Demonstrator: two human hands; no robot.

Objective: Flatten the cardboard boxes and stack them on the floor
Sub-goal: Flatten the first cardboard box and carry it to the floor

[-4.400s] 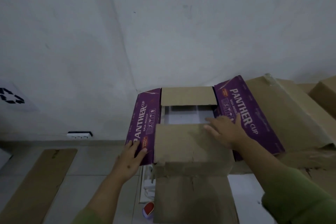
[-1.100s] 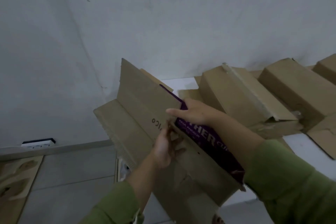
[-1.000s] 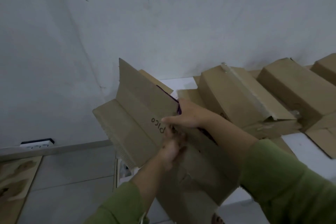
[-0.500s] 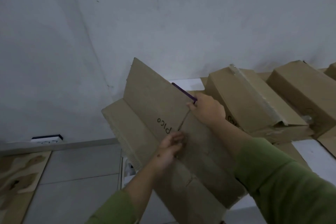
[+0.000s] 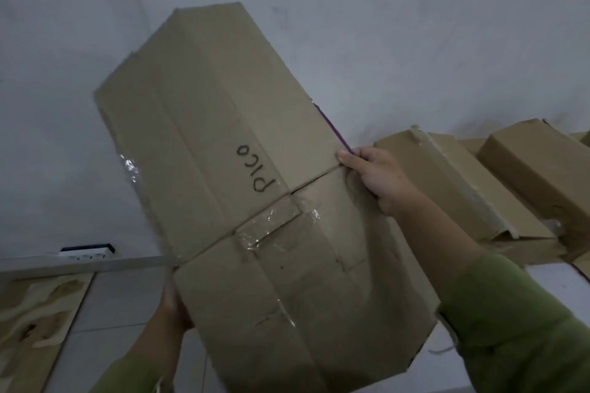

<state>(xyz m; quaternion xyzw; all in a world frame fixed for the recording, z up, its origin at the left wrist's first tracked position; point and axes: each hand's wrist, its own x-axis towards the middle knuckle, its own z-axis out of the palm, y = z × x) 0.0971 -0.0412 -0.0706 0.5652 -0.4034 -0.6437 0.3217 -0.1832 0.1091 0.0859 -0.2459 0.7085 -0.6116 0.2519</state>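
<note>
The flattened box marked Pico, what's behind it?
Behind the flattened box: white wall and a wall socket show; the left hand is mostly covered.

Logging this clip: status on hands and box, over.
Left hand grips flattened box at its lower left edge; right hand pinches its right edge. Box held up, off floor. Unflattened boxes wait at right.

The flattened box (image 5: 255, 201) hides most of the left hand (image 5: 172, 300); only its edge shows. The right hand (image 5: 378, 174) has its fingers behind the cardboard. The far-right boxes (image 5: 542, 163) and the near-left floor cardboard (image 5: 35, 313) are cut off.
</note>
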